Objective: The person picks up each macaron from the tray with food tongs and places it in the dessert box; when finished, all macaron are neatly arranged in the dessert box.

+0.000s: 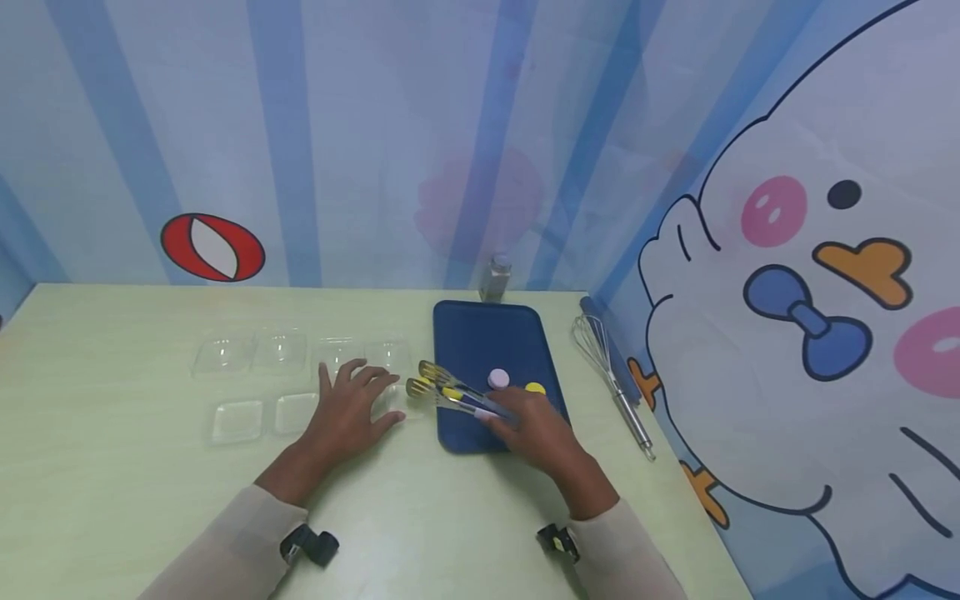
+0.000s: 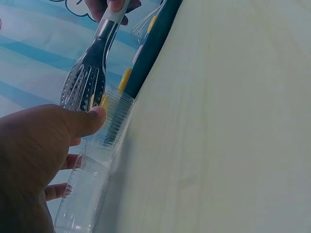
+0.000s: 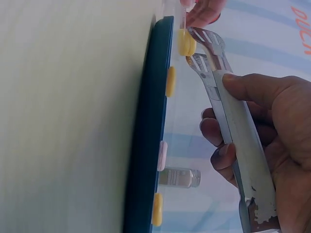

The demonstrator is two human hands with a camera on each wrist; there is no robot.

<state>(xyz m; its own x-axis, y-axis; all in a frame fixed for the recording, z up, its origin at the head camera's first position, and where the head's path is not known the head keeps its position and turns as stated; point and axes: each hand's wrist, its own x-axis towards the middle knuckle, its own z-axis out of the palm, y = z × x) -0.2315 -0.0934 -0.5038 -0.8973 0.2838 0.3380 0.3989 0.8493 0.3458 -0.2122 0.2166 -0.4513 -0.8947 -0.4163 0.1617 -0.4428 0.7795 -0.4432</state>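
My right hand [image 1: 536,425] grips metal tongs [image 3: 238,131] with pale handles. In the right wrist view, their slotted tips hold a yellow macaron [image 3: 186,43]. These tips lie just left of a dark blue tray [image 1: 487,333], at the right end of a clear plastic box [image 1: 390,357]. My left hand [image 1: 348,408] is spread over that box, its fingers and thumb touching its edges; part of the box is hidden beneath it. On the tray lie a lilac macaron [image 1: 498,378] and yellow macarons [image 3: 171,81], partly covered by the tongs and hand.
Another clear box [image 1: 236,421] with its lid raised stands to the left. Right of the tray lie a wire whisk [image 1: 611,379] and a blue rod-like thing [image 1: 618,350]. A small glass bottle [image 1: 495,279] stands behind the tray. Printed cloth rises behind and right.
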